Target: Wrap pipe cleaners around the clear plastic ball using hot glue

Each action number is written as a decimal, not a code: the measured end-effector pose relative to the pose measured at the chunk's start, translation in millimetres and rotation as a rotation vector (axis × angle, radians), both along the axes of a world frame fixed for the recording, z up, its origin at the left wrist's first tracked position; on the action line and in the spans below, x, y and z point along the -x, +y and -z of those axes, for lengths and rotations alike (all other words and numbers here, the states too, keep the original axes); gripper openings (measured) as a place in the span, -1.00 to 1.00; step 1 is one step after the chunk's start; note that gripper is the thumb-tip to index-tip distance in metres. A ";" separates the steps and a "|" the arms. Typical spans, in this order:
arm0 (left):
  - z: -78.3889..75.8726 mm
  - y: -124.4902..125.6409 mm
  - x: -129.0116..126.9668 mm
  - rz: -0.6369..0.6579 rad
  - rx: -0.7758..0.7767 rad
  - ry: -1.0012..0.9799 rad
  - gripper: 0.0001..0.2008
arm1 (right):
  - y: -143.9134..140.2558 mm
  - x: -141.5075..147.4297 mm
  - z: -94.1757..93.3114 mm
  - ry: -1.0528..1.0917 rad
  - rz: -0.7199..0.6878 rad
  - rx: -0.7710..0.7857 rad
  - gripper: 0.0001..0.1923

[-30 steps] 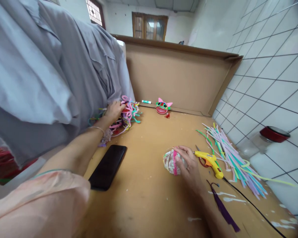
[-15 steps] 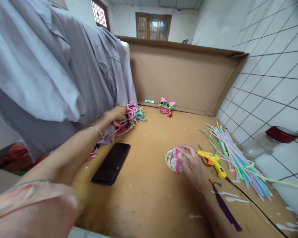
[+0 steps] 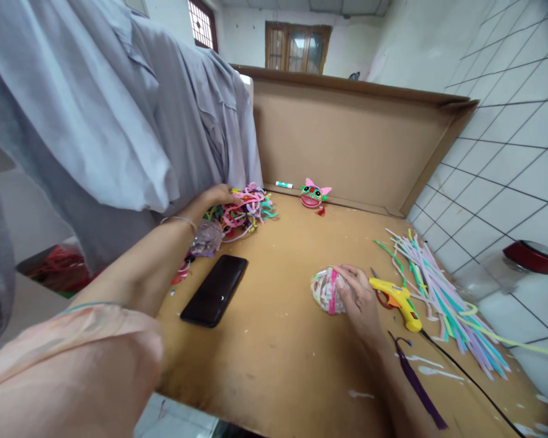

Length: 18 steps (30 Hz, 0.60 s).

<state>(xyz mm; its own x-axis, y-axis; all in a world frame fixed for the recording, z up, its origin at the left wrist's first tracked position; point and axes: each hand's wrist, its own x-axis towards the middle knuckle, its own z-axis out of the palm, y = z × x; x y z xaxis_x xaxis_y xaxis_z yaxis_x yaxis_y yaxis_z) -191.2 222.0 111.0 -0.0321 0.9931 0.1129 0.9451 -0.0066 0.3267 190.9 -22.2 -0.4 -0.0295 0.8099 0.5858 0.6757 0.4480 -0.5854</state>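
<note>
My right hand (image 3: 360, 295) is closed round the right side of a rounded piece (image 3: 322, 291), whitish and brown with a bright pink stripe, resting on the table. My left hand (image 3: 220, 194) reaches into a tangled heap of coloured pipe cleaner pieces (image 3: 251, 210) at the far left; its fingertips are hidden there, so their grip does not show. A crumpled clear plastic bag (image 3: 207, 237) lies beside the heap. Just right of my right hand is a yellow hot glue gun (image 3: 399, 299), with scissors (image 3: 382, 295) partly under it.
A black phone (image 3: 214, 290) lies on the table (image 3: 265, 359). Long pastel pipe cleaners (image 3: 447, 298) are spread at right, near a purple tassel (image 3: 418, 386) and a jar (image 3: 497, 267). A pink-eared animal face (image 3: 313, 194) and a marker (image 3: 284, 184) sit before the cardboard (image 3: 338, 134).
The camera view has shifted slightly left, so most things appear further right. My left hand has shifted a little at the heap, whose pieces look rearranged. My right hand keeps its hold.
</note>
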 end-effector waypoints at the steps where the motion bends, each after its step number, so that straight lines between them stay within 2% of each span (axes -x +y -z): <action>1: 4.6 -0.5 -0.1 -0.007 0.011 -0.010 -0.51 | 0.3 -0.2 0.3 -0.005 -0.003 -0.001 -0.62; 3: 10.6 -0.6 0.5 -0.036 -0.008 -0.011 -0.55 | 0.8 -0.3 0.7 -0.006 -0.005 -0.003 -0.63; 6: 8.2 0.3 3.6 -0.055 -0.044 0.019 -0.61 | 1.3 -0.5 1.2 0.009 0.003 -0.019 -0.64; 8: 1.9 -0.7 5.4 0.017 -0.023 0.085 -0.61 | 1.2 -1.0 1.5 0.013 -0.004 -0.019 -0.64; 11: -3.1 -8.3 3.7 0.193 -0.019 0.215 -0.60 | 0.4 -1.4 2.0 0.013 -0.016 -0.006 -0.64; 13: 1.1 -16.3 -0.4 0.236 -0.028 0.224 -0.67 | -0.2 -0.9 2.4 0.012 -0.013 -0.002 -0.63; 18: 21.1 -27.8 -8.3 0.155 -0.013 0.136 -0.87 | 0.4 -0.5 3.9 0.021 0.004 -0.003 -0.63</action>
